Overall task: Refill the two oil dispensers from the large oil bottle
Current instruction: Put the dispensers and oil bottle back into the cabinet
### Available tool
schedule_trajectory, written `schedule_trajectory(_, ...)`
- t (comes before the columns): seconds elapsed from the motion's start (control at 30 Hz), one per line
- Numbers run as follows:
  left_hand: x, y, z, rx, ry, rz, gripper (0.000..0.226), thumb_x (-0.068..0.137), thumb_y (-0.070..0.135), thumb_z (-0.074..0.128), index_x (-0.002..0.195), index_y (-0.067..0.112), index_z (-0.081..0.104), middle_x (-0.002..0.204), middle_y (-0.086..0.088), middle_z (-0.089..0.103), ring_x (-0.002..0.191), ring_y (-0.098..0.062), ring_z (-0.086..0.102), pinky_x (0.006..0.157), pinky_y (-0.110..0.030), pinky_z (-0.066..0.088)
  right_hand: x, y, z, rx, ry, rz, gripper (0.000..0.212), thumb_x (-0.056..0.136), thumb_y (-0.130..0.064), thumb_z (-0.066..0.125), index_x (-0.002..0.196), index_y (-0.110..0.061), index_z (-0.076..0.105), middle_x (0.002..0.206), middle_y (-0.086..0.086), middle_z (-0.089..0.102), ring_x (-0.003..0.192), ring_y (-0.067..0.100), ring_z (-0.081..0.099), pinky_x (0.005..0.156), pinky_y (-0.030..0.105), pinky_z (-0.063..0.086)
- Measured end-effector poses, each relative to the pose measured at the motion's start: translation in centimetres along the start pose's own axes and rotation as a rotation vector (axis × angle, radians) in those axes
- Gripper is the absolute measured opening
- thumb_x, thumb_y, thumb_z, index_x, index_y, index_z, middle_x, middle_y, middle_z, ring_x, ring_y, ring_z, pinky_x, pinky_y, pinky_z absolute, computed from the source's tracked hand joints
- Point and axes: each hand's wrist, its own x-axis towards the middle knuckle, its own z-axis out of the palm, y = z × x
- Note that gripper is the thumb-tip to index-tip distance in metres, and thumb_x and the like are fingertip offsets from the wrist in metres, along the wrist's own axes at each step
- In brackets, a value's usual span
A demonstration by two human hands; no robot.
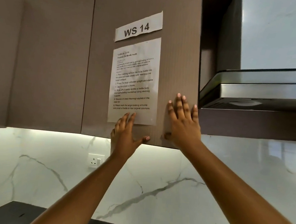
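Brown wood-grain laminate fills the view: an upper cabinet door (177, 60), which looks shut, with both hands laid flat on its lower part. The left hand (125, 133) lies low, its fingers (131, 118) straight and close together. Their tips overlap the bottom edge of the taped instruction sheet (134, 81), and the thumb stretches out sideways just above the door's lower edge. The right hand (184, 123) sits higher and towards the door's right edge, near the range hood (263, 92), its fingers (183, 104) spread wide and pressed on the panel. Neither hand holds anything. No large oil bottle and no dispenser shows anywhere, not even on the strip of dark worktop (16, 213) at the bottom of the view. They may stand behind this door, though that is a guess. No handle is visible, so the door probably opens from its lower edge, which runs crosswise just under both palms. The left hand, its heel at that edge, is the nearer one to hook under it. Which side carries the hinges cannot be told.
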Motion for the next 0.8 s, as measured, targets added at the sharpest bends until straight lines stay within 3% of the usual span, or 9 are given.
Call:
schedule_trajectory(0.17, 2.0, -2.6, 2.0, 0.143, -0.106, 0.012, 0.108, 0.065, 0.086, 0.036, 0.153, 0.031, 0.007, 0.162, -0.002, 0.009, 0.147, -0.03, 0.01, 0.112, -0.055, 0.023, 1.1, 0.2, 3.2, 0.03, -0.029, 0.068, 0.12, 0.075, -0.067, 0.058, 0.145, -0.015, -0.024, 0.15, 0.014, -0.033, 0.133, 0.028, -0.035, 0.106, 0.051, -0.019)
schedule_trajectory(0.37, 3.7, -3.8, 5.0, 0.157, -0.114, 0.072, 0.112, 0.062, 0.091, 0.027, 0.153, 0.032, -0.003, 0.163, -0.005, -0.001, 0.149, -0.032, 0.002, 0.113, -0.061, 0.013, 2.4, 0.2, 6.9, 0.131, -0.054, 0.134, 0.121, 0.074, -0.065, 0.06, 0.143, -0.015, -0.027, 0.151, 0.01, -0.032, 0.136, 0.026, -0.033, 0.11, 0.053, -0.014)
schedule_trajectory(0.6, 5.2, -4.8, 7.6, 0.162, -0.064, 0.218, 0.106, 0.069, 0.089, 0.028, 0.153, 0.032, 0.0, 0.162, -0.006, -0.004, 0.149, -0.033, -0.003, 0.113, -0.062, 0.004, 4.2, -0.7, 10.0, 0.22, -0.115, 0.217, 0.13, 0.067, -0.069, 0.063, 0.143, -0.014, -0.027, 0.15, 0.011, -0.034, 0.135, 0.028, -0.034, 0.106, 0.058, -0.014)
schedule_trajectory(0.8, 6.3, -6.0, 9.1, 0.164, -0.005, 0.304, 0.104, 0.07, 0.09, 0.028, 0.153, 0.031, 0.008, 0.162, -0.006, 0.007, 0.149, -0.032, 0.006, 0.113, -0.063, 0.011, 5.0, -0.8, 11.8, 0.251, -0.084, 0.235, 0.133, 0.062, -0.077, 0.059, 0.142, -0.016, -0.028, 0.15, 0.009, -0.034, 0.136, 0.028, -0.034, 0.102, 0.057, -0.019)
